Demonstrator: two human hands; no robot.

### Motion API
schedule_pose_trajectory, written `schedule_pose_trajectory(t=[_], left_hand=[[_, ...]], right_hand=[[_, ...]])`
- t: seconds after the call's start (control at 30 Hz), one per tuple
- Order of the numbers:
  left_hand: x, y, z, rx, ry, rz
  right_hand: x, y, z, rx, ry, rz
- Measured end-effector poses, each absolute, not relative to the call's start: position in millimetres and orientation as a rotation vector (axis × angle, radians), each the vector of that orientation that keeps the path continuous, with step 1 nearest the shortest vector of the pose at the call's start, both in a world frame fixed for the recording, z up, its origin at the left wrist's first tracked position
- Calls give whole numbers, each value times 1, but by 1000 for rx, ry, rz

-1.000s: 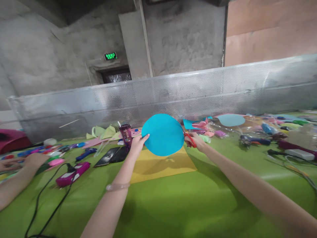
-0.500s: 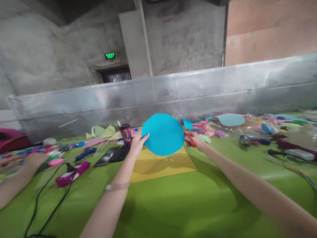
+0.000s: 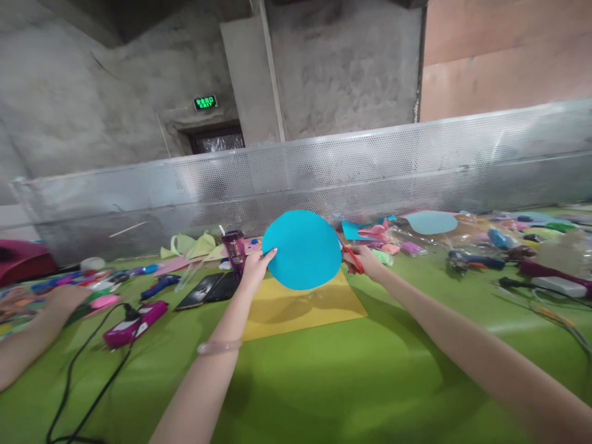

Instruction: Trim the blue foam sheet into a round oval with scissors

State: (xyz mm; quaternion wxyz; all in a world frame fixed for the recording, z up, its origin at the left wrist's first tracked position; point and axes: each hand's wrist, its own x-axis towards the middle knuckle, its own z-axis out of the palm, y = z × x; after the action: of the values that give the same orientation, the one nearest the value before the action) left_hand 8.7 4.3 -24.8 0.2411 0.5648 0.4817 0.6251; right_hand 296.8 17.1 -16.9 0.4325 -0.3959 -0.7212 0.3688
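Note:
My left hand pinches the left edge of a round blue paper piece and holds it upright above the table. At the paper's right edge, my right hand grips red-handled scissors, whose blades meet the paper's rim. Flat on the green table under the blue piece lies a yellow sheet.
A purple cup, two dark phones, a magenta glue gun with black cord and several craft items lie to the left. Another person's arm reaches in at far left. Paper scraps and tools crowd the right. A perforated metal barrier lines the far edge.
The blue paper piece has shifted slightly left and turned a little in my left hand. Both hands stay at its edges.

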Motion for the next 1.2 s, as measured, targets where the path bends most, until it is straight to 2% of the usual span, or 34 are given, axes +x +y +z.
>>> schedule_pose_trajectory(t=[1.2], left_hand=[[11,0,-22,1564,1364,1646]], right_hand=[[296,9,-9,-1057,-1817,896]])
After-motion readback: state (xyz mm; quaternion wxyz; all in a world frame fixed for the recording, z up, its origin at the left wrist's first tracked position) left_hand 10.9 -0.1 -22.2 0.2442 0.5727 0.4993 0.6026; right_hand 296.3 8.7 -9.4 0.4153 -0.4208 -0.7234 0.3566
